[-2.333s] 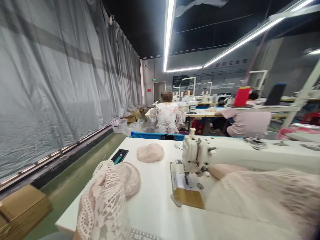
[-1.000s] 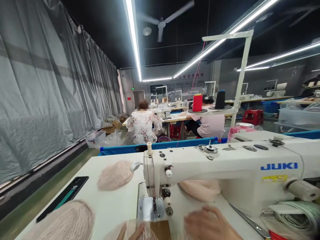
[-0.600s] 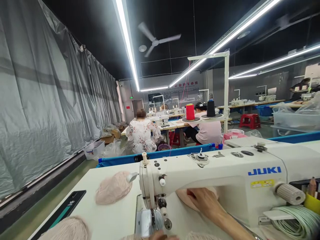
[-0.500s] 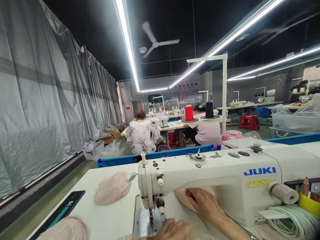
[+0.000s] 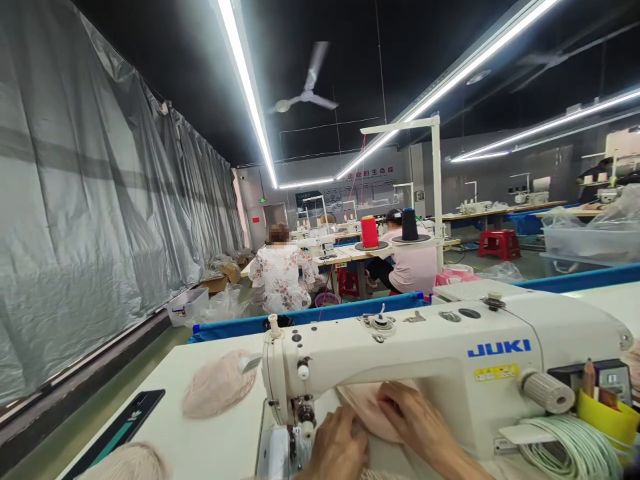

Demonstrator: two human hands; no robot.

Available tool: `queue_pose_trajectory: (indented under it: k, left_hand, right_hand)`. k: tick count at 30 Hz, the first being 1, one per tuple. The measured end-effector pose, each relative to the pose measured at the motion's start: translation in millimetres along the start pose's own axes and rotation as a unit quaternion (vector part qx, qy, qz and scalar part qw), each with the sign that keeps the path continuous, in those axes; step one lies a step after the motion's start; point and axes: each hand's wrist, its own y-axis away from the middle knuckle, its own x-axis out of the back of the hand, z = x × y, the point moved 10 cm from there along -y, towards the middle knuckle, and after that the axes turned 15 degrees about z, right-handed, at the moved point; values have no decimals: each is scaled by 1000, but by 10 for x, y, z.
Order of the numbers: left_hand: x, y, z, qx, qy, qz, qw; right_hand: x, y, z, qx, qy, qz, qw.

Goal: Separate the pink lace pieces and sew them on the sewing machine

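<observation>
A pale pink-beige fabric piece (image 5: 367, 408) lies under the arm of a white JUKI sewing machine (image 5: 400, 340). My right hand (image 5: 417, 420) reaches in beneath that arm, with fingers curled onto the piece's right part. At the piece's left edge, just right of the needle area, is my left hand (image 5: 341, 440); its fingers are bent against the fabric and their tips are partly hidden. Left of the machine, a gathered beige fabric piece (image 5: 217, 387) rests on the white table (image 5: 210, 447). Another beige bundle (image 5: 133, 463) is cut off by the bottom edge.
A black and green strip (image 5: 117, 433) lies along the table's left edge. Green cord (image 5: 565, 443) and a yellow holder (image 5: 607, 420) sit at the right. Red (image 5: 369, 233) and black thread cones (image 5: 409, 225) stand behind the machine. Two people sit farther ahead.
My left hand has moved up from the bottom edge to the fabric under the machine arm. My right hand stays at the fabric. The view has shifted slightly.
</observation>
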Motion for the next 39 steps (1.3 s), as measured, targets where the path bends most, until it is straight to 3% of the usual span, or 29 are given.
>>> queue_pose_trajectory:
  k: [6, 15, 17, 20, 24, 29, 34, 39]
  left_hand:
    - [79, -193, 242, -31, -9, 21, 999]
    - [-53, -252, 233, -43, 68, 35, 996]
    - [-30, -319, 3, 57, 161, 75, 982]
    - [-142, -416, -219, 169, 287, 63, 941]
    - [-219, -545, -205, 178, 321, 39, 929]
    - [-231, -498, -249, 191, 323, 29, 926]
    - [-189, -462, -343, 214, 334, 44, 917]
    - [-190, -482, -305, 263, 330, 75, 904]
  right_hand:
    - [90, -4, -31, 4, -21, 34, 999]
    - [219, 199, -116, -44, -1, -15, 999]
    - [206, 216, -125, -52, 1, -24, 998]
    - [189, 220, -142, -62, 0, -26, 998]
    - [147, 182, -96, -92, 11, -27, 995]
    - [25, 156, -57, -98, 17, -64, 993]
    - [2, 155, -10, -115, 14, -73, 991]
    - [22, 134, -1, -114, -19, -83, 990]
